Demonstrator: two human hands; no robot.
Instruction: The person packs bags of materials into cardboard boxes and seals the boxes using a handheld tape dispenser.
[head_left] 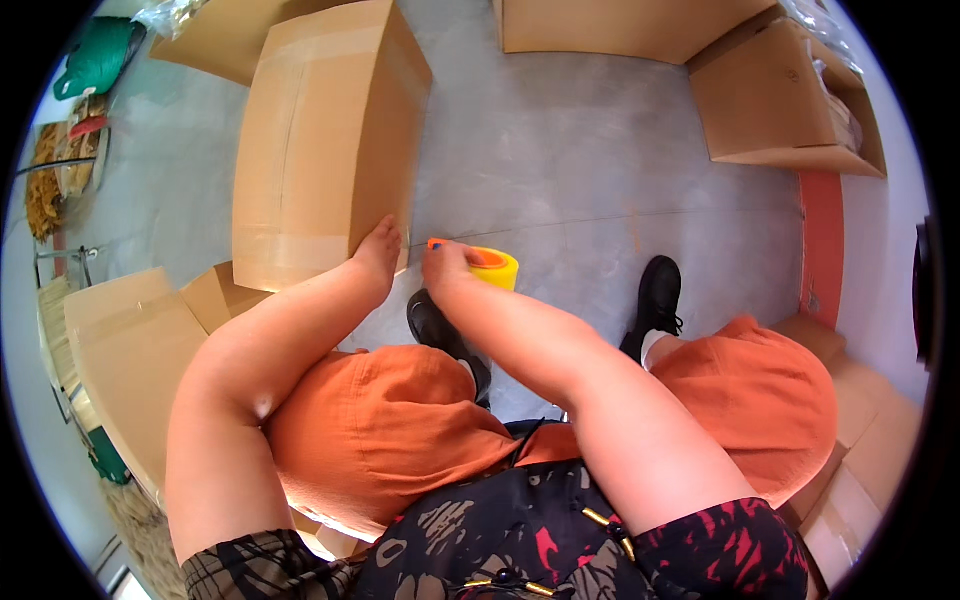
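A closed cardboard box (300, 140) stands upper left of centre, with clear tape across its top and lower part. My left hand (380, 255) rests at the box's lower right corner, fingers extended along its side. Just to the right, my right hand (445, 266) grips an orange tape dispenser (490, 258) that carries a yellow roll of tape. Part of the dispenser is hidden by that hand. My knees and black shoes (658, 295) are below and beside the hands.
Open cardboard boxes (590, 25) line the back and upper right (760, 100). Another (120, 340) stands at my left, near a green bag (95, 55) and brush-like bundles. Stacked cardboard (860, 420) lies right, beside a white wall. The floor (540, 160) is grey concrete.
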